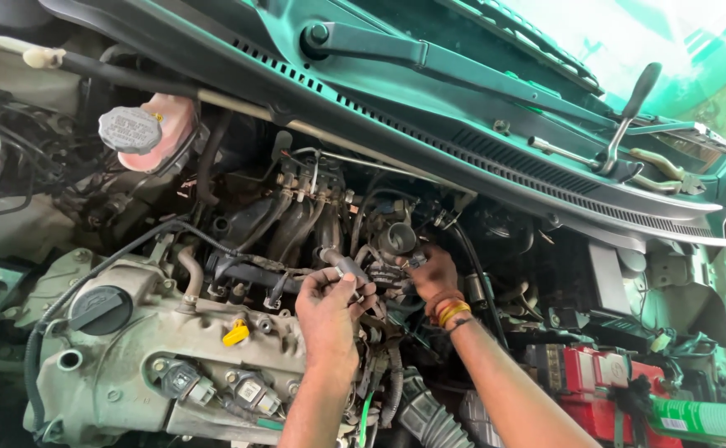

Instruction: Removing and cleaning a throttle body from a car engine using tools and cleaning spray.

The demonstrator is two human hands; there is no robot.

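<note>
Between my hands, deep in the engine bay, my left hand (327, 309) pinches a short hose end (342, 267), lifted clear for access. My right hand (433, 276) reaches just past it, fingers closed around a small fitting below the round throttle opening (397, 239).

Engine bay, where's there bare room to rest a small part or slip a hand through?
Flat bare metal lies on the engine cover between the black oil cap and the yellow dipstick handle. The cowl panel below the wiper arm is also open. Around the left hand and right hand, hoses and connectors crowd tightly.
</note>
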